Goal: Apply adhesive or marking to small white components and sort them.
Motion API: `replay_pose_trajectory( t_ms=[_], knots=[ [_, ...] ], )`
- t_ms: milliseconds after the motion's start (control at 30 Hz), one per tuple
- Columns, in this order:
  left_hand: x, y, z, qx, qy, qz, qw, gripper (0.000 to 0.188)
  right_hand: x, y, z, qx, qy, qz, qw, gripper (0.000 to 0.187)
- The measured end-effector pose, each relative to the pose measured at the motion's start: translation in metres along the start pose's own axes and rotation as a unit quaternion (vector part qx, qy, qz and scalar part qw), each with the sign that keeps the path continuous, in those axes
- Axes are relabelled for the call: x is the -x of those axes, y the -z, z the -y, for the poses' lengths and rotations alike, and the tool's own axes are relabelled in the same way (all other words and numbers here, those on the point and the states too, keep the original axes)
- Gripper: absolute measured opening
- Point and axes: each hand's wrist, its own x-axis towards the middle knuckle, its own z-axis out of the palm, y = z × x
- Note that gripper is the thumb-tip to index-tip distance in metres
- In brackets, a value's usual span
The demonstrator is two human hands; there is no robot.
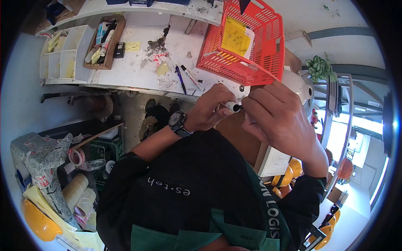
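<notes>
My left hand (208, 109), with a watch (179, 122) on its wrist, is closed around a small white tube (230, 105). The tube's dark round end points toward my right hand (279, 117). That hand is curled close beside it, fingertips pinched together at the tube's end; a thin dark bit shows there, too small to name. Both hands are in front of my chest, near the front edge of the white worktable (134, 75). Just beyond them stands a red plastic basket (213, 62), holding a yellow sheet (235, 37) and white paper.
On the worktable lie a dark blue pen (181, 79), a white pen (191, 76), sticky notes (162, 69) and a small black box (119, 50). A wooden tray (118, 39) and white divided organizer (85, 50) stand left. Wrapped goods (42, 154) and yellow helmets (42, 221) crowd the lower left.
</notes>
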Motion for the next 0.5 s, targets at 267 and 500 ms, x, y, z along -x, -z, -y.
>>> replay_pose_trajectory(
  t_ms=[267, 500],
  knots=[
    [0.0037, 0.0009, -0.0013, 0.005, 0.024, -0.016, 1.000, 0.031, 0.0049, -0.0054, 0.0077, 0.040, -0.023, -0.020, 0.999, 0.030],
    [0.0076, -0.0031, -0.0038, 0.011, 0.034, -0.033, 0.999, 0.031, 0.0056, -0.0083, 0.0093, 0.056, -0.010, -0.016, 0.998, 0.024]
  ],
)
